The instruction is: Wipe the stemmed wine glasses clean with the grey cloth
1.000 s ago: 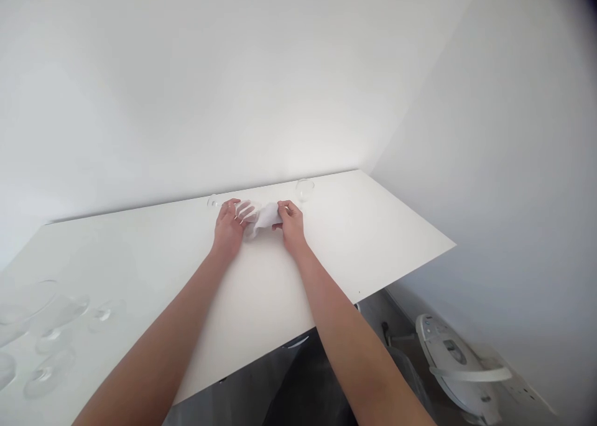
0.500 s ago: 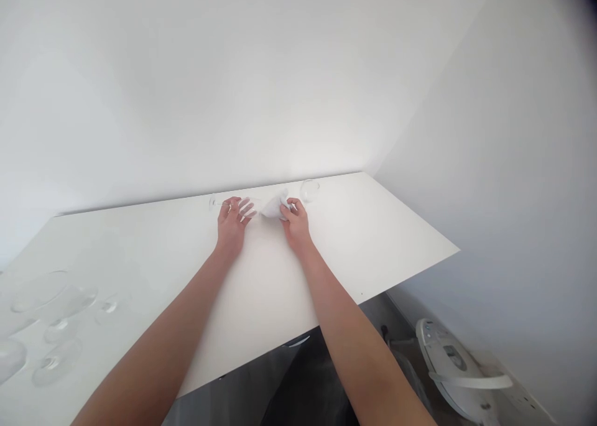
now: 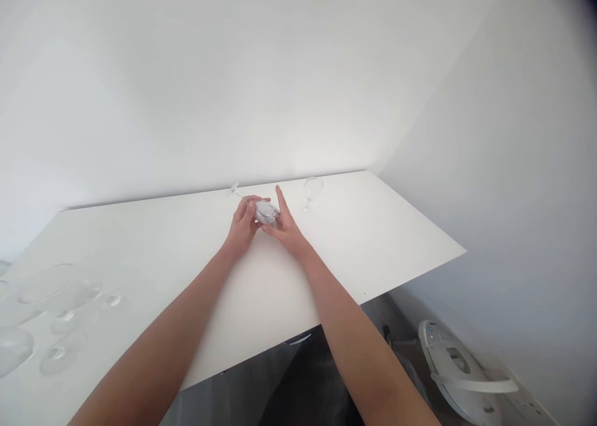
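A clear wine glass (image 3: 242, 197) lies tilted in my left hand (image 3: 243, 227), its foot pointing up and left toward the wall. The fingers of that hand are wrapped round the bowl. At the bowl's mouth is my right hand (image 3: 288, 228), its index finger stretched upward and its thumb along the near side of the rim. A white cloth (image 3: 265, 211) shows bunched through the bowl's glass, with the other right fingers pushed in at the opening and partly hidden. Just right of my hands a second wine glass (image 3: 312, 191) stands upright.
Several clear glasses (image 3: 58, 320) are grouped at the left of the white table (image 3: 373, 227). A wall runs along the table's back edge, another on the right. Below the right front corner, a white appliance with a handle (image 3: 454, 364) is on the floor.
The cloth has gone from outside the rim into the bowl, with my right hand following. My left hand has shifted right, and the glass's foot has tipped upward.
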`<state>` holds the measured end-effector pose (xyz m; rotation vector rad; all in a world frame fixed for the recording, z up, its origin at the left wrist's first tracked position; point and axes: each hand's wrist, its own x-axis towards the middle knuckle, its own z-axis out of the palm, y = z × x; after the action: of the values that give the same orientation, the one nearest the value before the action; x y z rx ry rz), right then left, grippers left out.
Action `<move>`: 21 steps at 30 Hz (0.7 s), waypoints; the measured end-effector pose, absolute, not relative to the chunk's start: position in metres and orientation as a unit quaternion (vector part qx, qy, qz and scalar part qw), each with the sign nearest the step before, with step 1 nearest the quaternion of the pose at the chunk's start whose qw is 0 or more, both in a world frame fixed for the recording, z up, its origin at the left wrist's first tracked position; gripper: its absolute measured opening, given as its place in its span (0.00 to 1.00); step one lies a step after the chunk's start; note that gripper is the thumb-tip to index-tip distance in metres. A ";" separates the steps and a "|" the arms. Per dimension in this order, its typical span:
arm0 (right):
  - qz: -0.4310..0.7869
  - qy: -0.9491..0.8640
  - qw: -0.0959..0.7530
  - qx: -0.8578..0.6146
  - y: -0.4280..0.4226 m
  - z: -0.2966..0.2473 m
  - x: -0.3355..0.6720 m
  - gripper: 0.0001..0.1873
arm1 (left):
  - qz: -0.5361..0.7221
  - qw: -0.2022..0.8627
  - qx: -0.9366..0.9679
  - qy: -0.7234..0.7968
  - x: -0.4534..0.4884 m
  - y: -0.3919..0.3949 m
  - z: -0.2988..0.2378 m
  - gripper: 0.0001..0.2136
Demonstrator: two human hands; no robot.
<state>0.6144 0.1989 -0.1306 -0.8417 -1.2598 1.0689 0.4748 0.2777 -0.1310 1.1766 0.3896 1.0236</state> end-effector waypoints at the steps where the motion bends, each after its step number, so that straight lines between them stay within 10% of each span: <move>1: 0.465 -0.543 0.603 -0.355 0.200 -0.131 0.614 0.63 | 0.457 0.697 0.527 0.165 0.474 0.277 -0.130 0.15; 21: 0.551 -0.369 0.677 -0.319 0.207 -0.128 0.616 0.32 | 0.467 0.646 0.579 0.170 0.475 0.283 -0.135 0.22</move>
<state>0.6157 0.2074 -0.1279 -0.7165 -0.8303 1.2374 0.4752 0.2825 -0.1350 1.3180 0.3866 1.0620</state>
